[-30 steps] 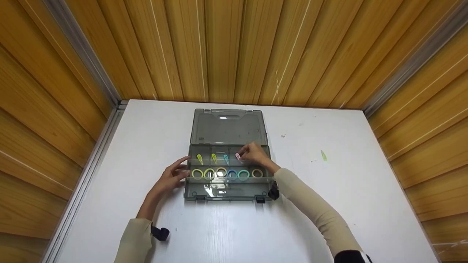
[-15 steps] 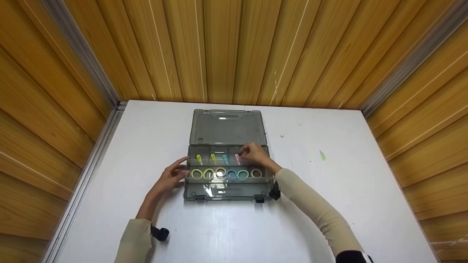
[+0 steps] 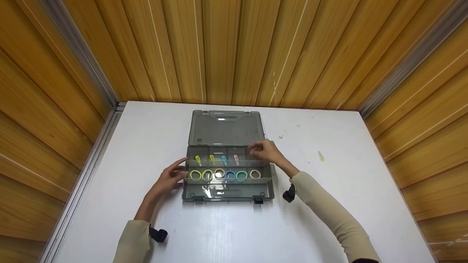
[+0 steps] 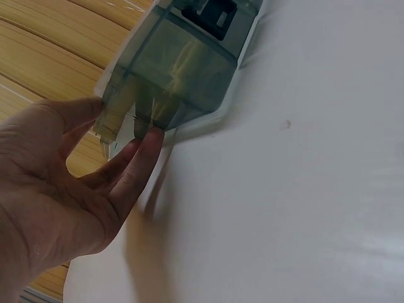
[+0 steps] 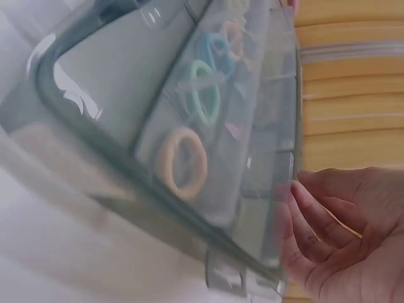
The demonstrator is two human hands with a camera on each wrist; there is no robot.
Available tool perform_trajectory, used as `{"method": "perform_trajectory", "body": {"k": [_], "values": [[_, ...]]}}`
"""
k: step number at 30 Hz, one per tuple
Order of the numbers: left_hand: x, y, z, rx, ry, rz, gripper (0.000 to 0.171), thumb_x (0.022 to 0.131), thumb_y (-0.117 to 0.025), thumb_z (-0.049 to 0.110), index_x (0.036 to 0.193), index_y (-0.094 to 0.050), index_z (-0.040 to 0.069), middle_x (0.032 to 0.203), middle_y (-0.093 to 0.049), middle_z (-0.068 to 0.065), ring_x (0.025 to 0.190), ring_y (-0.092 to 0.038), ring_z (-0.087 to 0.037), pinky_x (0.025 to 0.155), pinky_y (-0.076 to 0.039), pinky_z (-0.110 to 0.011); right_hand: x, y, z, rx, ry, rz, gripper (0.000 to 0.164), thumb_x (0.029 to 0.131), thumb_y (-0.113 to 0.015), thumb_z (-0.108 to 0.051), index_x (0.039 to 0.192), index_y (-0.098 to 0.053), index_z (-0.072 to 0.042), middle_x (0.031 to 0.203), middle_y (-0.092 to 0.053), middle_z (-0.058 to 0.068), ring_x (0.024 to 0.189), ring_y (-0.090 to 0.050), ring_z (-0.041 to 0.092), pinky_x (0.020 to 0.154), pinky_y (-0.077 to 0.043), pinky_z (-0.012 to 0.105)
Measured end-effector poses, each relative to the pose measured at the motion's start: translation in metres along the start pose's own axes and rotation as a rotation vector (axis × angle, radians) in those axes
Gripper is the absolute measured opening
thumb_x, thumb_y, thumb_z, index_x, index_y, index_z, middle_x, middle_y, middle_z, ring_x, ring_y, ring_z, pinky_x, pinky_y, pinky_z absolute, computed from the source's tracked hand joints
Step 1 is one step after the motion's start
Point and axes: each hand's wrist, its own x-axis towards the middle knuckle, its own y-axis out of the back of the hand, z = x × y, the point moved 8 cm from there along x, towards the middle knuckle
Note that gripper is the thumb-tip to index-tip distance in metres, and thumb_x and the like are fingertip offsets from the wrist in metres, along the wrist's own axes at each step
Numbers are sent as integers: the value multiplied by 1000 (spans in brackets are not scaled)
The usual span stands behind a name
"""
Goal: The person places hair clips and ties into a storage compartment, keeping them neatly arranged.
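A grey see-through divided box [image 3: 227,190] lies with its lid [image 3: 226,128] thrown back. Along its middle partition stand four-coloured snap hair clips: two yellow ones, a blue one [image 3: 224,160] and a pink clip [image 3: 236,159]. Below them several hair ties stand in a row, among them a beige hair tie [image 3: 255,174] at the right end. My left hand [image 3: 170,178] touches the box's left side with extended fingers. Over the back right compartment hovers my right hand [image 3: 266,150], its fingers loosely bent, with nothing visible in them; its fingertips are partly hidden in the right wrist view.
A green hair clip [image 3: 321,156] lies by itself on the white table [image 3: 310,204], right of the box. Small specks dot the tabletop nearby. Wood-look panels [image 3: 234,54] rise behind the table and at both sides.
My right hand has let go of the pink clip and moved right. That clip now stands by the partition beside the blue one. My left hand has stayed at the box's side.
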Motion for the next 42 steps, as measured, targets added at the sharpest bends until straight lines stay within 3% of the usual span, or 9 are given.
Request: {"method": "perform_trajectory", "body": {"k": [4, 10, 17, 20, 28, 32, 37, 42], "values": [[0, -1, -1, -3, 6, -2, 61, 103, -60, 11, 159, -36, 15, 148, -45, -30, 128, -57, -40, 93, -58, -48, -5, 18, 4, 4, 27, 39, 25, 94, -70, -5, 115, -73, 7, 101, -76, 23, 85, -73, 31, 67, -55, 23], [2, -1, 2, 13, 9, -1, 61, 103, -61, 17, 160, -36, 17, 146, -47, -28, 124, -59, -37, 86, -59, -41, -12, 47, 16, 55, -31, 84, 27, 94, -67, -1, 119, -71, 7, 101, -75, 25, 89, -73, 46, 65, -57, 22], [0, 1, 4, 23, -23, -7, 61, 103, -62, 14, 159, -37, 14, 147, -47, -30, 125, -58, -38, 92, -57, -44, -20, 82, 40, 61, -86, 148, 25, 93, -67, 1, 117, -71, 9, 101, -75, 29, 82, -76, 33, 60, -54, 16], [-1, 2, 4, 23, -25, -4, 61, 102, -62, 14, 158, -39, 15, 146, -48, -30, 125, -58, -38, 93, -57, -45, -26, 97, 58, 50, -120, 168, 25, 95, -66, 0, 118, -70, 9, 104, -74, 30, 85, -76, 34, 61, -53, 15], [0, -1, 2, 14, -9, -11, 61, 104, -60, 14, 159, -36, 16, 148, -46, -30, 129, -56, -42, 96, -56, -48, -50, 132, 120, -46, -258, 189, 30, 98, -62, -4, 124, -66, 12, 110, -71, 33, 95, -74, 41, 63, -53, 15], [-1, -1, 3, 8, -1, -8, 61, 104, -60, 14, 159, -36, 17, 148, -46, -29, 129, -56, -41, 96, -56, -48, -64, 147, 134, -107, -268, 203, 29, 97, -62, -3, 121, -67, 13, 106, -71, 33, 91, -73, 44, 58, -48, 12], [-1, 1, 0, 42, 5, 20, 60, 103, -61, 15, 159, -38, 18, 148, -48, -28, 128, -56, -38, 96, -55, -44, -78, 160, 148, -140, -279, 232, 27, 96, -62, -2, 117, -68, 13, 102, -72, 34, 78, -75, 35, 56, -47, 12], [-1, 0, -2, 56, 19, 36, 59, 103, -61, 15, 158, -40, 21, 147, -49, -26, 128, -56, -36, 96, -55, -44, -90, 169, 159, -224, -273, 279, 23, 93, -63, 0, 112, -71, 12, 101, -73, 32, 87, -71, 40, 69, -51, 26]]}}
